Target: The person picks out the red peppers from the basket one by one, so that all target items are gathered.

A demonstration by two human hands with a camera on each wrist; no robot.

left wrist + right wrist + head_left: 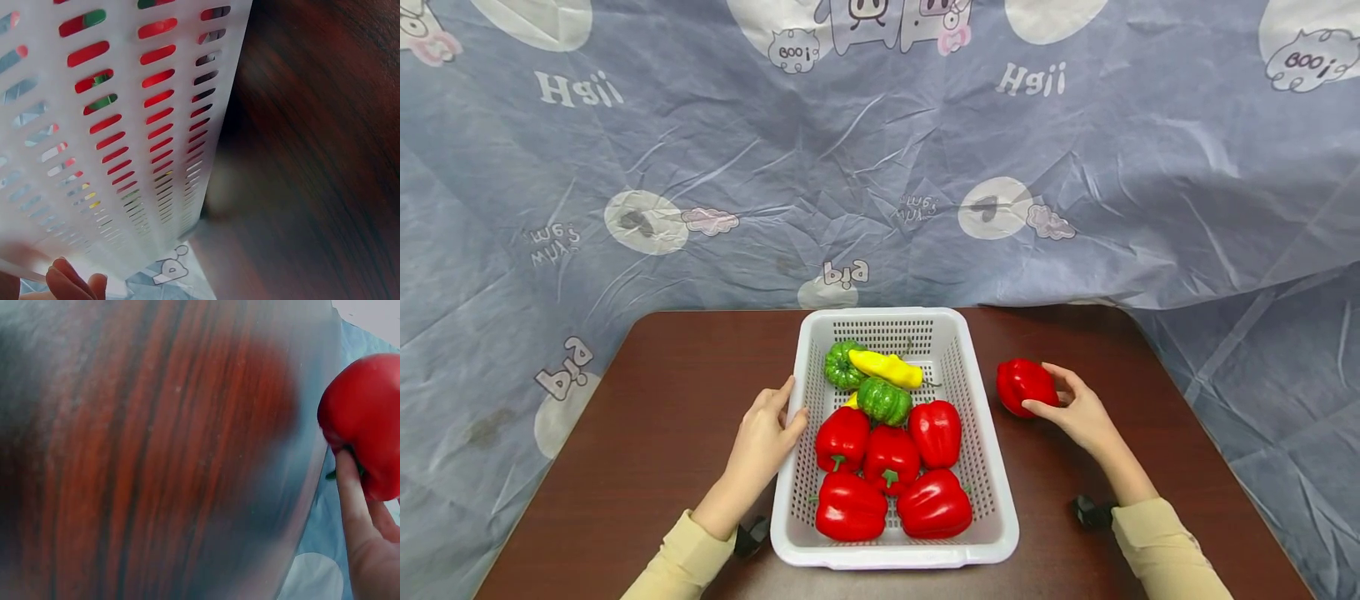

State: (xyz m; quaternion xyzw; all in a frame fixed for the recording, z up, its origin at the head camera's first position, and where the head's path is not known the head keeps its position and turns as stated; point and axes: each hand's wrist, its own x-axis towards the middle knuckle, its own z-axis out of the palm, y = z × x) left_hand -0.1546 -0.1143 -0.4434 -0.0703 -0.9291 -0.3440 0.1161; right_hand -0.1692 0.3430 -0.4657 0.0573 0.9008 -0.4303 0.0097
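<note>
Right hand (1078, 415): fingers grasp red pepper (1024, 387), near three o'clock of white basket (895, 557). Left hand (762, 435): fingers grip its nine-o'clock rim.

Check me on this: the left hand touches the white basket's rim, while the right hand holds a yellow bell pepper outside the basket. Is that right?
Not quite: the bell pepper in the right hand is red, not yellow, as the head view shows. It is indeed outside the white basket, whose rim the left hand touches.
</note>
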